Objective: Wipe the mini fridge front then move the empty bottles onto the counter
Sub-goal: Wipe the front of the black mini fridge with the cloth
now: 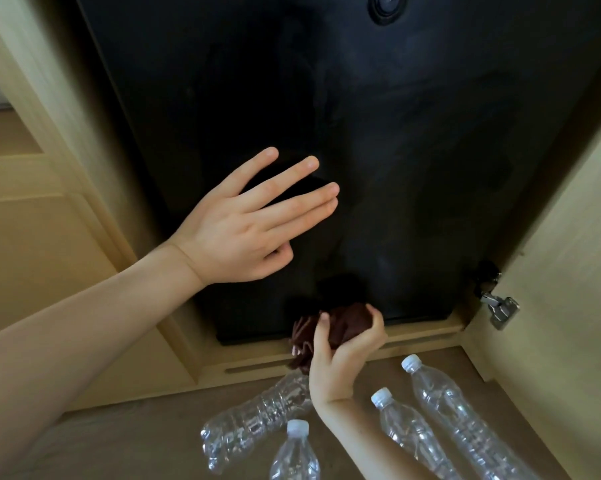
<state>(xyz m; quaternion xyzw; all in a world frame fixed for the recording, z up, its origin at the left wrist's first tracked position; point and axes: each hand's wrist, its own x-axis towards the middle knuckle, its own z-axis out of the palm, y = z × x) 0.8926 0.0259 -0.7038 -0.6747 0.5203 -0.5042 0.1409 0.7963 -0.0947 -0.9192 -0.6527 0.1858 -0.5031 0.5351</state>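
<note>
A light wooden cabinet frame [95, 174] is seen at the left. A glossy black mini fridge front [378, 150] is set within it and fills most of the view; faint smears are visible on its surface. A dark round fitting [385, 5] is mounted near the top of the door. At the lower right a silver metal hinge [500, 308] is fixed to a pale wooden cabinet door [569, 237], which stands open. Below the cabinet a tan floor [136, 441] is spread across the bottom of the view.

Four bottles are found on the floor, just in front of the fridge. At the left a crushed clear plastic bottle [254, 422] is laid on its side, its neck end hidden behind the right wrist. Beside it a small clear bottle with a white cap [295, 455] is cut off by the bottom edge of the view. Further right, a second white-capped clear bottle [404, 431] and a taller white-capped clear bottle [455, 414] are seen side by side, caps pointed toward the fridge. All four appear empty.

The left hand [243, 233] is held with fingers straight and slightly spread, flat toward the middle of the fridge front; whether it is touching cannot be told. The right hand [340, 358] is clamped round a bunched dark brown cloth [347, 325], which is held at the bottom edge of the fridge front, above the bottles.
</note>
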